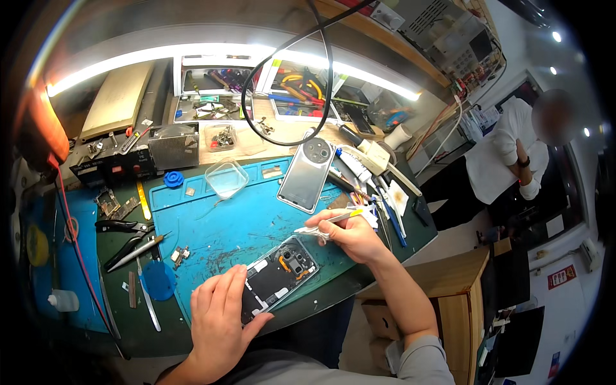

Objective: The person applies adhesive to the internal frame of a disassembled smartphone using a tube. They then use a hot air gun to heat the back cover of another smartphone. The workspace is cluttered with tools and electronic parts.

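An opened phone (271,277) lies tilted at the front of the blue work mat (221,221), its black inside, round camera openings and orange flex strips facing up. My left hand (218,308) grips its left end, fingers along the far edge and thumb at the near one. Above the phone's far right corner, my right hand (353,237) is closed on a slim white-and-yellow tool (355,213). Crumpled white material shows by its tip, apart from the phone; the tool's exact kind is unclear. A second phone (304,173), silvery with a round camera ring, rests farther back on the mat.
Left of the mat lie black-handled pliers (131,247), a pen-like tool (140,250) and a blue disc (158,280). A clear plastic box (226,178) stands at the back. Tubes and tools crowd the right side. A black cable (328,70) loops overhead. Another person (507,154) stands at right.
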Tool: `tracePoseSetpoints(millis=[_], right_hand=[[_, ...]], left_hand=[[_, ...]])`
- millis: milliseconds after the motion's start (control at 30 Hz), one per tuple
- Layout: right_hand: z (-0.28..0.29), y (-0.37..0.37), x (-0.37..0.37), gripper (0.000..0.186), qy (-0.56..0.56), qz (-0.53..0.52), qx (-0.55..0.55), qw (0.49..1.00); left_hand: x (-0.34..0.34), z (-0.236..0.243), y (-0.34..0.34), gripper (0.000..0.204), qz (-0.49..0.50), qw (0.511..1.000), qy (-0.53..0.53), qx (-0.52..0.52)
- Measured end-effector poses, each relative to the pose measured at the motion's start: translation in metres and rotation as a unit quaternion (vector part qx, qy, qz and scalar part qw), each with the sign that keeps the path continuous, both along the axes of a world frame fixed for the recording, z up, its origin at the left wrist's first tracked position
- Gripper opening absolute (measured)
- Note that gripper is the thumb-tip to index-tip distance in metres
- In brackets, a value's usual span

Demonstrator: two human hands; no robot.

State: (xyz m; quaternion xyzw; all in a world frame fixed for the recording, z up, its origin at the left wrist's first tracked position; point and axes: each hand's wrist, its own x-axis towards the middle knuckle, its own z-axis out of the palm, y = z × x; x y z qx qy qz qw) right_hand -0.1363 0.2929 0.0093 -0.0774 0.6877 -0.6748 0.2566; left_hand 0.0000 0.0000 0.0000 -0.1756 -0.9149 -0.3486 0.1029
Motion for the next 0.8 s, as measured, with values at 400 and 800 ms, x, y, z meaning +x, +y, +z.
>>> tracePoseSetpoints(millis=[400, 800], right_hand=[[0.005, -0.011, 0.003, 0.023, 0.053, 0.025, 0.075, 0.995], [0.011, -0.014, 0.004, 0.021, 0.057, 0.021, 0.089, 0.994]], left_hand=[[0.001, 0.0, -0.005, 0.085, -0.004, 1.0, 0.008, 0.001], [0.001, 0.001, -0.003, 0.086, -0.008, 1.0, 0.001, 0.009]])
